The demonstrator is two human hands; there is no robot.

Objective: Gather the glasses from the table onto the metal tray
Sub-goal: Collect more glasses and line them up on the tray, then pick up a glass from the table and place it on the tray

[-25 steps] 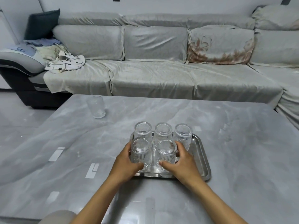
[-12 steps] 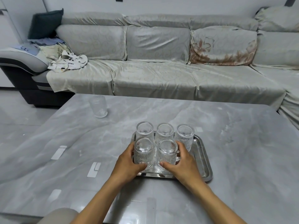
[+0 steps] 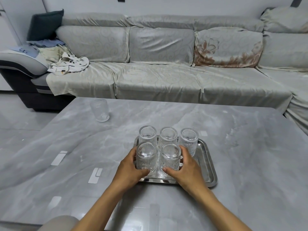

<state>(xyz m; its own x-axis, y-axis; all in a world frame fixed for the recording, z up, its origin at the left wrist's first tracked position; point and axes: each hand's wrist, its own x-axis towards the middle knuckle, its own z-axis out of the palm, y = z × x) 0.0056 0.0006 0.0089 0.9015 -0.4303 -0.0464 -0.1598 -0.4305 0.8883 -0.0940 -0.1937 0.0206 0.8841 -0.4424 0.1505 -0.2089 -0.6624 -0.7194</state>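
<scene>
On the grey marbled tabletop (image 3: 241, 147) a metal tray (image 3: 209, 165) carries five ribbed glasses, all standing upside down with their bases up. Three form the far row: the far-left glass (image 3: 147, 135), the far-middle glass (image 3: 168, 136) and the far-right glass (image 3: 189, 139). Two stand in the near row, close together: the near-left glass (image 3: 146, 157) and the near-right glass (image 3: 170, 159). The left hand (image 3: 129, 175) wraps the outer side of the near-left glass, its fingers (image 3: 133, 157) curled round the far side and the thumb pressed against the lower front. The right hand (image 3: 187, 170) does the same on the near-right glass, fingers (image 3: 184, 151) bent round its right side, thumb laid across the lower front. Both glasses sit with their rims on the tray. A sixth glass (image 3: 100, 110) stands by itself near the far left corner of the tabletop, well apart from the tray. Behind the tabletop runs a grey covered sofa (image 3: 158, 77), with a crumpled white cloth (image 3: 68, 65) on its left end and a dark cushion (image 3: 45, 25) above it.
</scene>
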